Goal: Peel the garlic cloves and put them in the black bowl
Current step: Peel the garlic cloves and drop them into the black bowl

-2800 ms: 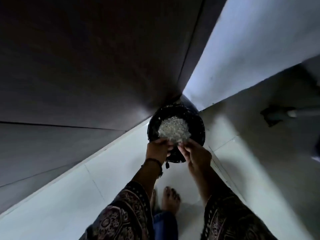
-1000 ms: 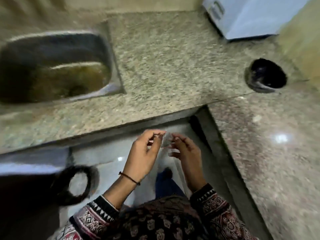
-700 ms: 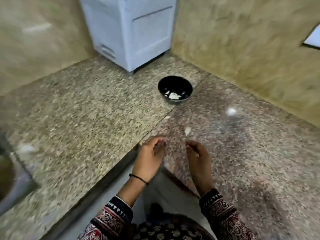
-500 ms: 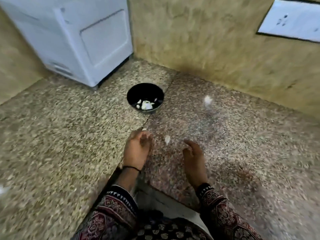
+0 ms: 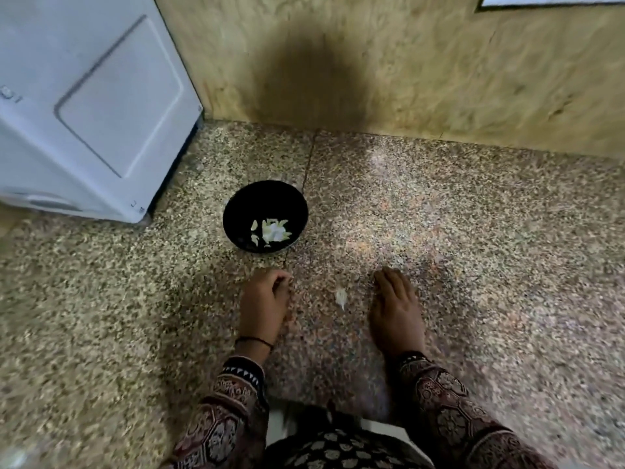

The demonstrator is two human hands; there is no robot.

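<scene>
The black bowl (image 5: 236,204) stands on the speckled stone counter (image 5: 473,248), just beyond my hands, with several pale peeled garlic cloves (image 5: 272,231) in its bottom. One small white garlic piece (image 5: 341,297) lies loose on the counter between my hands. My left hand (image 5: 265,306) rests on the counter below the bowl, fingers curled in with the tips together; nothing shows in it. My right hand (image 5: 395,306) lies flat, palm down, to the right of the loose piece, and holds nothing.
A white appliance (image 5: 84,106) stands at the back left, close to the bowl. A beige wall (image 5: 439,69) closes off the back, with a white plate (image 5: 554,0) at its top right. The counter's front edge (image 5: 382,423) is by my sleeves.
The view swung from a floor bin up past the sink to this counter corner. My hands, pinching a pale scrap a second ago, came down onto the counter and moved apart.
</scene>
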